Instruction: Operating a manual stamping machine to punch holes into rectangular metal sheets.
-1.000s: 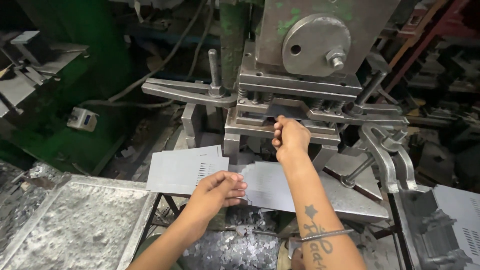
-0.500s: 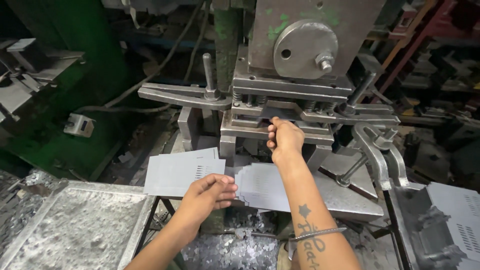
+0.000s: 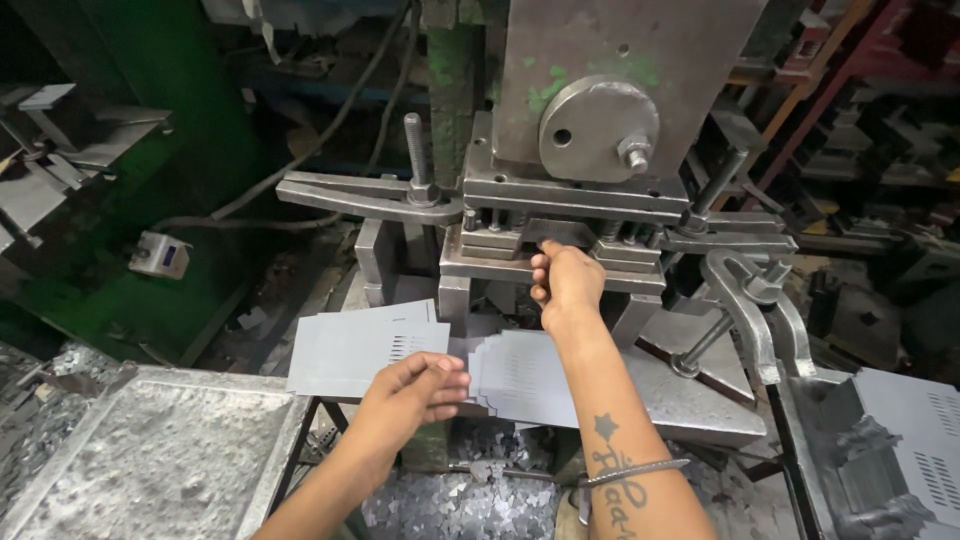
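Presently right hand (image 3: 566, 280) at 12 o'clock, fingers pinching grey sheet piece (image 3: 556, 233) inside press die (image 3: 575, 225) gap. Left hand (image 3: 415, 385) fingers together on slotted sheet stack (image 3: 360, 350) at 9 o'clock. Risk: ram stroke crushes fingers; sheet edges cut.

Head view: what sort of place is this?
Probably a metal stamping workshop: a heavy steel press with bolted clamps, punched grey sheets stacked beside it, and scrap offcuts heaped below. The right hand reaches into the die.
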